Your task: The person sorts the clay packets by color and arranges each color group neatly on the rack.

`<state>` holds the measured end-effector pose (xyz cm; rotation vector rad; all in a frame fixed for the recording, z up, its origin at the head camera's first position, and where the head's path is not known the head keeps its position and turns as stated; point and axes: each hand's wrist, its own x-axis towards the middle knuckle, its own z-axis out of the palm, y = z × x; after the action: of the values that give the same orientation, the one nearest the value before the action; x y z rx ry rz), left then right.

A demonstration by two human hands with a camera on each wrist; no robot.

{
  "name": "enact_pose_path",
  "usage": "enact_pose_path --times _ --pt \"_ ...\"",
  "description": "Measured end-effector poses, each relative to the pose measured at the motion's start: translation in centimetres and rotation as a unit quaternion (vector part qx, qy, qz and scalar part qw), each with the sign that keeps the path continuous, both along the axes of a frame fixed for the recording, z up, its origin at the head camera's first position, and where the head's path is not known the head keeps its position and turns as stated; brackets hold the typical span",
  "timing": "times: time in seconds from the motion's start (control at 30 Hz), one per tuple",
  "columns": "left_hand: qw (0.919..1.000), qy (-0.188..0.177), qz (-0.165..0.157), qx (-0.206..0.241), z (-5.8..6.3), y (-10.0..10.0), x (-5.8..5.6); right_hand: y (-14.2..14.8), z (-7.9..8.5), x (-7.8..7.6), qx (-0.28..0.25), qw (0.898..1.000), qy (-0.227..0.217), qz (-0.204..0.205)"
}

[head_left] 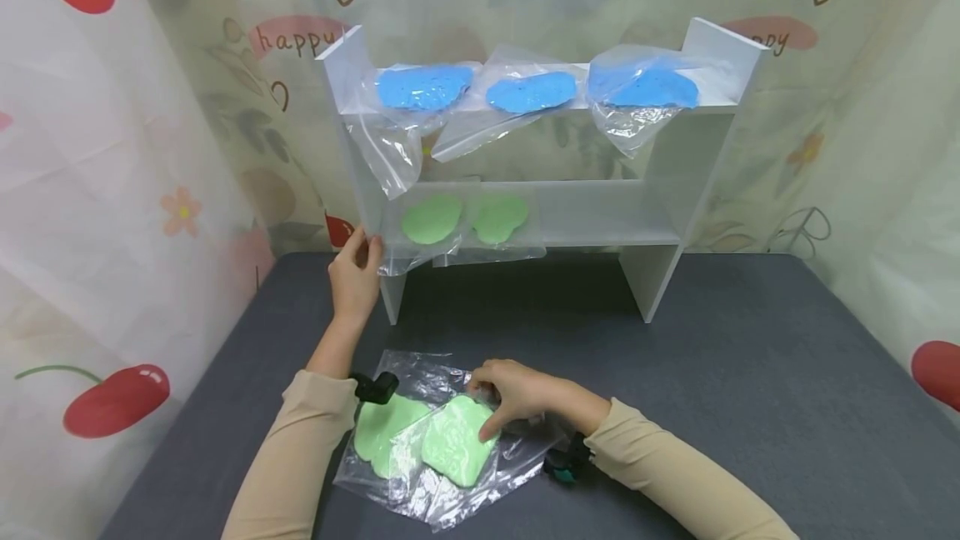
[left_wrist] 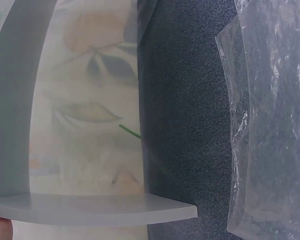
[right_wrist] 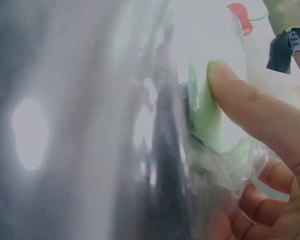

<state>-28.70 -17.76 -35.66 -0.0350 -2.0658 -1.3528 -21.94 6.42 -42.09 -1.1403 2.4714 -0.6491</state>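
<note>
My right hand point(head_left: 517, 394) pinches a clear plastic bag holding a flat light-green piece point(head_left: 459, 442). In the right wrist view, the thumb point(right_wrist: 240, 90) lies on the bag's green face while the other fingers curl behind its edge. Under it, another clear bag with a green piece point(head_left: 375, 432) lies on the dark table. Farther back, my left hand point(head_left: 356, 277) touches the left side panel point(head_left: 393, 294) of a white shelf. Fingertips point(left_wrist: 1, 229) show on the panel's outer side in the left wrist view. Beside that hand, a bagged green piece point(head_left: 432, 220) sits on the lower shelf.
A second bagged green piece point(head_left: 500, 218) is on the lower shelf point(head_left: 600, 215). Along the top lie three bagged blue pieces point(head_left: 532, 92), their plastic hanging over the front. Patterned cloth point(head_left: 187, 215) surrounds the table point(head_left: 750, 373); a cable point(head_left: 806, 227) hangs at the back right.
</note>
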Motion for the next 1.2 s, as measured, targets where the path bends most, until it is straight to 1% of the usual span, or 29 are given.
enact_pose_path --times 0.17,0.43,0.6,0.73,0.93,1.07,1.2 --pt "1.0 0.001 0.001 -0.001 0.0 0.0 0.0 0.5 0.4 0.2 -0.004 1.0 0.004 0.001" --pt "1.0 0.003 0.004 -0.004 0.0 0.0 0.0 2.1 1.2 0.3 -0.034 0.999 -0.018 0.017" --pt "1.0 0.004 0.003 -0.004 0.0 0.0 0.0 3.2 2.2 0.2 -0.071 0.996 -0.036 0.034" --pt "1.0 0.003 0.003 -0.005 0.1 0.0 0.0 4.0 3.2 0.3 -0.106 0.993 -0.048 0.027" --pt "1.0 0.0 0.003 -0.005 0.0 0.0 -0.1 5.1 4.9 0.6 -0.167 0.982 -0.084 0.006" --pt "1.0 0.002 0.003 -0.005 0.0 0.0 -0.1 5.8 5.8 0.5 -0.206 0.974 -0.089 -0.005" --pt "1.0 0.005 0.001 -0.004 -0.1 -0.1 -0.1 6.5 6.5 0.3 -0.245 0.964 -0.1 -0.022"
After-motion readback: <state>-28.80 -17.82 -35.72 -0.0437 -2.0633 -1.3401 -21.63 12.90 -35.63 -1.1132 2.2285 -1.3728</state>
